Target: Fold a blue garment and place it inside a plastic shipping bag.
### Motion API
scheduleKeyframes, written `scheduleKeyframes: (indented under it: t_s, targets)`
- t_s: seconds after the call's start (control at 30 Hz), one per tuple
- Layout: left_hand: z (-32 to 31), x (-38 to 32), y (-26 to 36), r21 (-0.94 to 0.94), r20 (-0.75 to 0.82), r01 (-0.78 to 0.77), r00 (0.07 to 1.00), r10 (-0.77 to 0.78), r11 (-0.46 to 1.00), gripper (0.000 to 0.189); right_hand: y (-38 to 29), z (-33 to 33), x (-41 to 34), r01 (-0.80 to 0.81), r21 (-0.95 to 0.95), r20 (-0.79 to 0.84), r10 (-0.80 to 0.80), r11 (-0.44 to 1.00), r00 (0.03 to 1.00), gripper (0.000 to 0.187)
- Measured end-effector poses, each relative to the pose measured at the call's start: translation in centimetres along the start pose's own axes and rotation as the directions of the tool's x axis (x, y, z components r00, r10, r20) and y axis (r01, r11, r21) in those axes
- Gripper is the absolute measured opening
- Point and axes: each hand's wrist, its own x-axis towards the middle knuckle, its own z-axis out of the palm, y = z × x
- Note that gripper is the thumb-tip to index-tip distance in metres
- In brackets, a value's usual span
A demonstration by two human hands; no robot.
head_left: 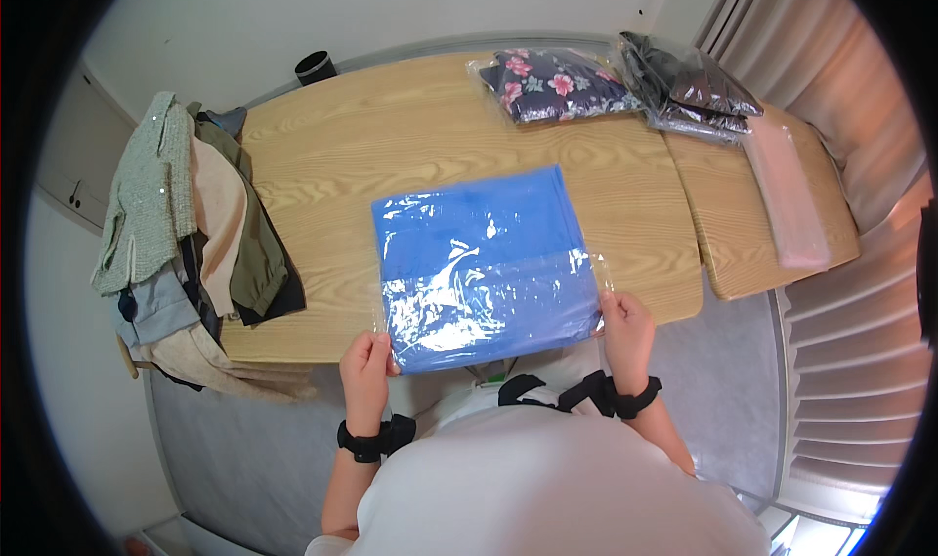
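A folded blue garment (469, 222) lies at the near edge of the wooden table, in a clear plastic bag (506, 285) that covers at least its near part. My left hand (366, 369) pinches the bag's near left corner between thumb and fingers. On the other side, my right hand (627, 332) grips the bag's right edge near its near corner. The near edge of the bag reaches out over the table edge, towards my body. Glare on the plastic hides parts of the cloth. Black straps are round both wrists.
Several garments, with a pale green knitted jacket (157, 197) on top, are heaped at the table's left end. A bagged floral garment (560, 83) and bagged dark garments (689, 87) lie at the back right. A pink packet (788, 197) and a black cup-like container (315, 68) are farther out.
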Motion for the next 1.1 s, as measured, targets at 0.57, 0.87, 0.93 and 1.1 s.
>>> scheduleKeyframes:
  t_s: [0.57, 0.87, 0.93, 1.1]
  targets:
    - [1.1, 0.2, 4.5, 0.713, 0.005, -0.264, 0.928, 0.371, 0.649, 0.029, -2.7, 6.5, -1.5, 0.808, -0.451, 0.528, -0.617, 0.379, 0.584, 0.036]
    - [1.7, 6.1, 5.7, 0.579, 0.8, -0.815, 0.568, 0.194, -0.003, 0.064, -3.2, 5.2, 0.1, 0.773, -0.6, 0.615, -0.499, 0.206, 0.61, 0.044]
    - [1.9, 6.9, 5.3, 0.54, 0.833, -0.841, 0.528, 0.165, -0.035, 0.066, -3.3, 4.5, 0.7, 0.777, -0.595, 0.632, -0.478, 0.205, 0.61, 0.046]
    - [2.2, 7.4, 5.2, 0.546, 0.833, -0.837, 0.546, 0.088, 0.034, 0.067, -3.9, 4.7, 1.2, 0.771, -0.583, 0.671, -0.382, 0.257, 0.635, 0.05]
